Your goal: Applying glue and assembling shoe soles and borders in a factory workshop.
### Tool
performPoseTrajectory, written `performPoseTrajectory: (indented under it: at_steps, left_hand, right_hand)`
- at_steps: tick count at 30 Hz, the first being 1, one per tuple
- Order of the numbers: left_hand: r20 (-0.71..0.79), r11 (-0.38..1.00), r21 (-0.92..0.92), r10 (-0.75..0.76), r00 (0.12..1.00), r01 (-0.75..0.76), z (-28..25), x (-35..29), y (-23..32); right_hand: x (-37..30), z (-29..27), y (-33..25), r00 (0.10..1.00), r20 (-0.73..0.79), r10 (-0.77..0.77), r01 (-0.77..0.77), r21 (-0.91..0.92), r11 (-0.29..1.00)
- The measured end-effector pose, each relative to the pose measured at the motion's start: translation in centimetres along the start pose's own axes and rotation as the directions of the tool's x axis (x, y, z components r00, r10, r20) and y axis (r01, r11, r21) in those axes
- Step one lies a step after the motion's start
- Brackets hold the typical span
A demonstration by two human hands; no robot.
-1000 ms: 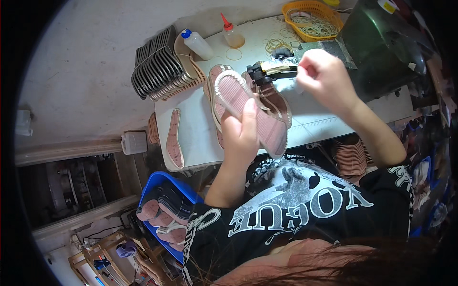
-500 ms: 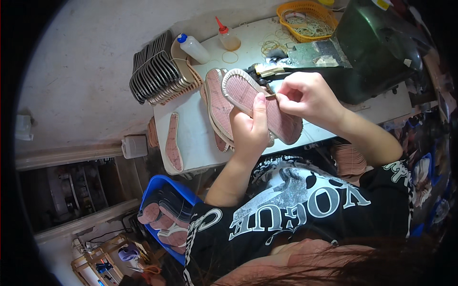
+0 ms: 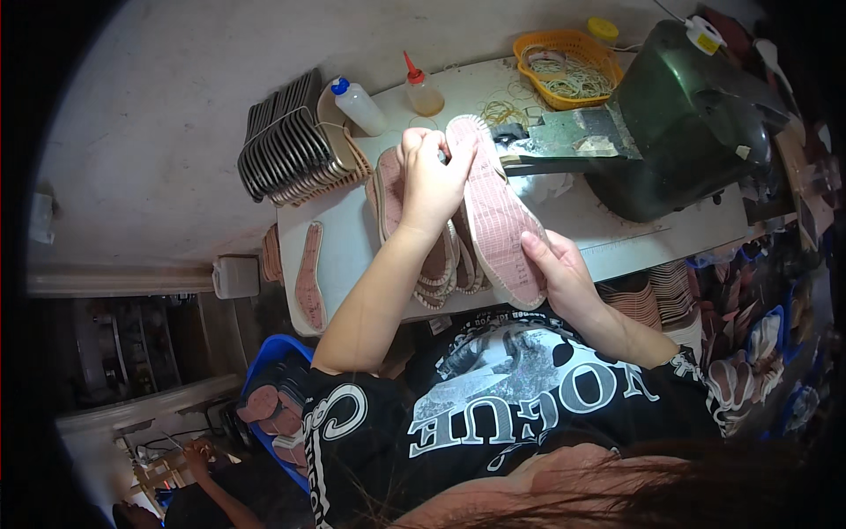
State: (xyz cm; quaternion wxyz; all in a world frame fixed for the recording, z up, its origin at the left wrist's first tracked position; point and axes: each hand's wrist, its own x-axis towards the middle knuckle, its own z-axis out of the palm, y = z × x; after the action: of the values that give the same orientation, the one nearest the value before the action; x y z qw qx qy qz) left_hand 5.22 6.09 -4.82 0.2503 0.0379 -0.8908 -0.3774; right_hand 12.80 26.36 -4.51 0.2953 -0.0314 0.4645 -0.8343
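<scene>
My right hand (image 3: pixel 568 278) grips the lower end of a pink insole (image 3: pixel 493 203) with a pale, pleated border, its thumb lying on top. My left hand (image 3: pixel 427 181) is closed at the upper left edge of the same insole, fingers curled and thumb against the pink face; what the fingertips pinch there is partly hidden. Below and left of the held insole, a pile of similar insoles (image 3: pixel 436 269) lies on the white table (image 3: pixel 348 256), partly covered by my left hand and forearm. A single narrow insole (image 3: pixel 310 278) lies near the table's left edge.
A green machine (image 3: pixel 687 123) stands at the right, its plate reaching toward my hands. Behind are a yellow basket (image 3: pixel 533 46) of bands, a red-tipped bottle (image 3: pixel 425 97), a blue-capped bottle (image 3: pixel 361 108) and tied dark soles (image 3: pixel 286 141). A blue bin (image 3: pixel 264 353) and another person's arm (image 3: pixel 216 489) are lower left.
My left hand has moved from gripping the insole's middle up to its upper left edge. My right hand has gone from the upper edge down to the lower end. The insole now stands more upright.
</scene>
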Motion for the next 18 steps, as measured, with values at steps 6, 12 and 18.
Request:
performPoseTrajectory:
  at_steps: [6, 12, 18]
  left_hand:
    - [0.076, 0.964, 0.202, -0.193, 0.978, 0.174, 1.7, 4.6, -0.5]
    - [0.234, 0.799, -0.492, -0.26, 0.937, 0.345, -1.4, 4.4, -4.2]
    - [0.45, 0.312, -0.812, -0.207, 0.869, 0.494, -9.4, -8.0, 0.3]
  right_hand:
    - [5.3, -1.4, -2.4, 0.984, -0.015, -0.175, 0.167, -0.228, 0.959]
    - [6.2, 1.9, -1.2, 0.975, 0.133, -0.178, 0.216, -0.369, 0.904]
    - [-0.3, 3.3, 1.8, 0.871, 0.486, -0.075, 0.385, -0.58, 0.718]
